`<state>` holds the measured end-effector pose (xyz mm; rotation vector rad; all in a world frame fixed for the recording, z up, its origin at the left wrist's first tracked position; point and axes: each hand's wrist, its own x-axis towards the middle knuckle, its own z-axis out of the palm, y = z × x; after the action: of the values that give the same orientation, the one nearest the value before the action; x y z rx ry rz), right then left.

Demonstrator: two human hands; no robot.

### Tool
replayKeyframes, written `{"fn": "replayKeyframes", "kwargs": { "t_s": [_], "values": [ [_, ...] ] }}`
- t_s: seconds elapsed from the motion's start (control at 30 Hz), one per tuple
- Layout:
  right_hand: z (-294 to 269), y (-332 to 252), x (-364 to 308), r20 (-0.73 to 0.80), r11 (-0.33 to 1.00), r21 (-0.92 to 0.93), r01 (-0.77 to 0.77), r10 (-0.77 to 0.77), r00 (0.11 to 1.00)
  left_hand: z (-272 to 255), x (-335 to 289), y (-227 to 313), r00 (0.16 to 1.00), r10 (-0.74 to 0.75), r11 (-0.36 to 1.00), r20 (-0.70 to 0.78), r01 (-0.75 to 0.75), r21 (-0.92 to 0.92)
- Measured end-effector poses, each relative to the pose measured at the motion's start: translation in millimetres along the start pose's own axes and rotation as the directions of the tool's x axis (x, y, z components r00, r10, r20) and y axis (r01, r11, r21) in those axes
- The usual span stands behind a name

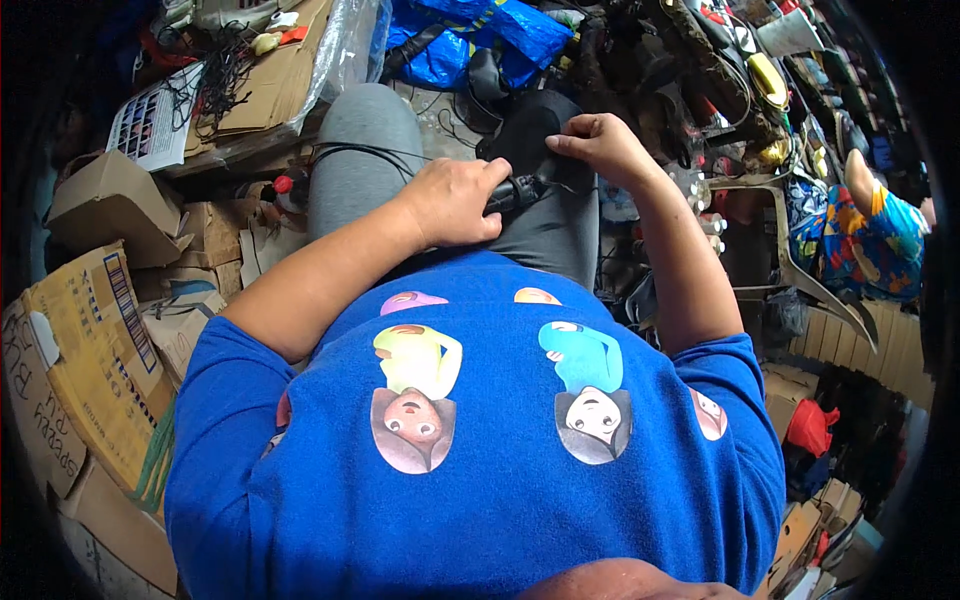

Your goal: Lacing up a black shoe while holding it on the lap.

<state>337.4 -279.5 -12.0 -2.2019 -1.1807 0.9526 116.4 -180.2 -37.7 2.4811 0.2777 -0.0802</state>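
Observation:
Across my right thigh lies a black shoe-like piece [535, 125], with a flat rounded part at its far end and a glossy, crumpled part nearer my body. My left hand [455, 200] is closed on the near glossy part, thumb and forefinger at its left side. Over the right edge of the piece, my right hand [600, 145] pinches with thumb and fingertips; whatever is between them is too small to make out. A thin black cord [370, 150] runs over my left knee toward my left hand.
Cardboard boxes [110, 210] crowd the left side. A low surface with flat cardboard [285, 90] and tangled black cord [220, 95] stands at the far left. Blue bags [480, 40] lie ahead. Shoes and clutter fill the right, where another person's patterned clothing [860, 240] shows.

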Motion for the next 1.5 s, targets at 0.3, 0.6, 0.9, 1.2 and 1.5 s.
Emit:
{"fn": "replayKeyframes", "kwargs": {
  "t_s": [0.3, 0.6, 0.9, 1.2, 1.5],
  "values": [
    [20, -14, -6, -0.252, 0.971, -0.200, 0.129, -0.178, 0.951, -33, 33, -20, 0.938, 0.163, 0.980, -0.305, -0.190, -0.061],
    [14, -16, -26, 0.177, 0.920, -0.196, 0.339, -0.306, 0.935, 0, 89, -35, 0.964, 0.186, 0.928, -0.189, -0.235, -0.288],
    [-13, -8, -74, -0.031, 0.909, 0.369, 0.196, -0.198, 0.980, -3, 91, -38, 0.966, 0.176, 0.923, -0.191, -0.230, -0.309],
    [19, -9, -57, -0.118, 0.966, -0.090, 0.241, -0.251, 0.961, -51, 102, -37, 0.962, 0.240, 0.943, 0.132, -0.198, -0.268],
    [20, -14, -51, -0.079, 0.955, -0.192, 0.225, -0.243, 0.967, -53, 102, -41, 0.935, 0.305, 0.919, 0.181, -0.239, -0.315]
  ]
}}
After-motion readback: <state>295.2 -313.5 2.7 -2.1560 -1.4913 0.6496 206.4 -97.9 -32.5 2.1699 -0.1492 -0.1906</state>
